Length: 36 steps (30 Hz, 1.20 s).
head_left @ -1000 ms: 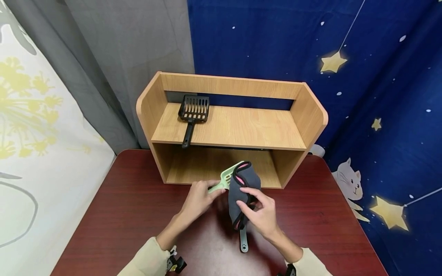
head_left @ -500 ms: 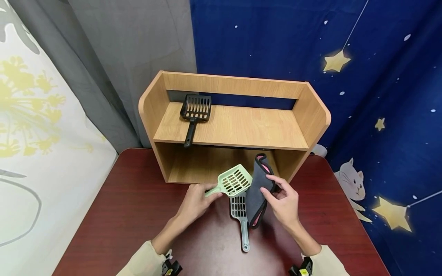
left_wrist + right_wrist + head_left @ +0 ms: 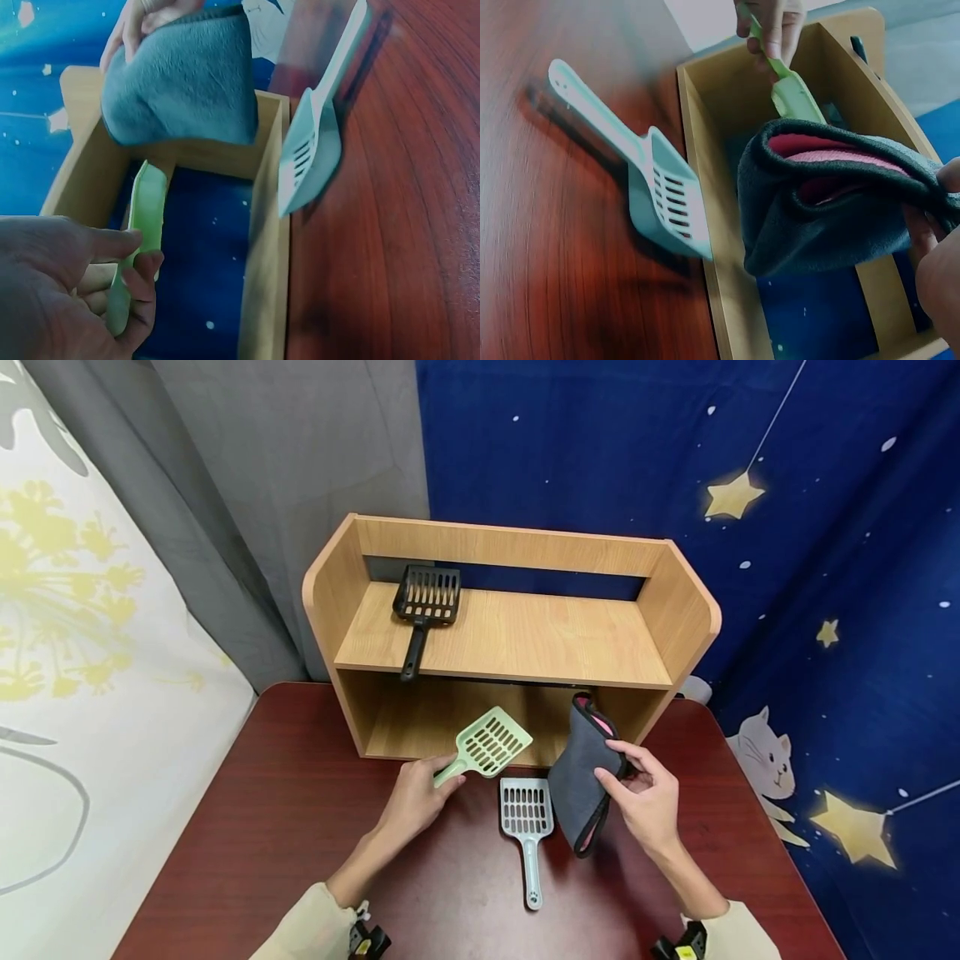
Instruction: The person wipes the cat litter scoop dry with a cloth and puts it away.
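My left hand [image 3: 411, 797] pinches the handle of a light green slotted litter scoop [image 3: 463, 762], its head held up before the lower shelf. In my right hand [image 3: 647, 795] is a folded dark grey cloth [image 3: 579, 777] with black edging and a pink inside, pinched by its right edge. The right wrist view shows the pink lining [image 3: 810, 142] between the folds. Between both hands, a pale blue-grey litter scoop [image 3: 530, 856] lies on the table, handle toward me. A black litter scoop [image 3: 415, 652] lies on the upper shelf at the left, its handle over the front edge.
A two-tier wooden shelf [image 3: 525, 635] stands at the back of the dark red table [image 3: 300, 827]. Behind it hang a grey curtain [image 3: 315, 443] and a blue star-patterned curtain [image 3: 570, 460]. A white patterned cloth [image 3: 90, 760] hangs at the left.
My right hand has moved right with the cloth, uncovering the blue-grey scoop on the table. The green scoop came out from behind the cloth, then shifted slightly left with my left hand.
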Motion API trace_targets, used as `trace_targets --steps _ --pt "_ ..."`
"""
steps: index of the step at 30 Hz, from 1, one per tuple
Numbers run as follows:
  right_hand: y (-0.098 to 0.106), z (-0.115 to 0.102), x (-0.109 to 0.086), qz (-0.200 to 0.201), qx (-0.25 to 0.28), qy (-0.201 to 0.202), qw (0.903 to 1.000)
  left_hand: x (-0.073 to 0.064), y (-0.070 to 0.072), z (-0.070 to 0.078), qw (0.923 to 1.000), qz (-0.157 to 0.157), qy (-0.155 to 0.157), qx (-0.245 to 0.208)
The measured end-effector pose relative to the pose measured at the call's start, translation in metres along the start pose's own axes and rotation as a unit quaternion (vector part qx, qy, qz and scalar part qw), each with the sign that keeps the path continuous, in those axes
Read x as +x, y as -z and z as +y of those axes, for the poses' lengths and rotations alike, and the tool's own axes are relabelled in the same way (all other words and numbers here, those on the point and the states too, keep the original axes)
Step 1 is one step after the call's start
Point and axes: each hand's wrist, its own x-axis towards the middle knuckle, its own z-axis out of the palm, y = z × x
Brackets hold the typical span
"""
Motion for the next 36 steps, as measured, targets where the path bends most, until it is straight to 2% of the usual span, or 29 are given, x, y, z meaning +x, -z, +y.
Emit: trace_targets --steps 4,7,13,20,26,30,36 --pt "0.013 0.000 0.001 -0.002 -0.008 0.000 1.0000 0.005 -0.004 -0.011 0.9999 0.006 0.008 -0.002" --pt "0.024 0.001 0.001 -0.008 -0.011 -0.001 0.9999 0.010 -0.007 -0.020 0.9996 0.006 0.026 -0.008" --pt "0.045 0.000 0.000 -0.008 -0.022 -0.018 0.9996 0.024 -0.015 -0.046 0.9984 0.015 0.053 -0.015" --pt "0.059 0.003 -0.001 0.005 0.014 -0.035 0.9993 0.042 -0.016 -0.074 0.9953 0.016 0.094 -0.012" --pt "0.071 0.009 -0.003 -0.001 0.002 -0.069 0.9976 0.054 -0.023 -0.088 0.9937 0.016 0.109 -0.016" --pt "0.076 0.011 -0.004 -0.005 -0.013 -0.083 0.9964 0.059 -0.033 -0.096 0.9923 0.027 0.120 -0.017" --pt "0.076 0.013 -0.008 -0.001 -0.019 -0.087 0.9960 0.066 -0.047 -0.099 0.9885 0.047 0.140 -0.030"
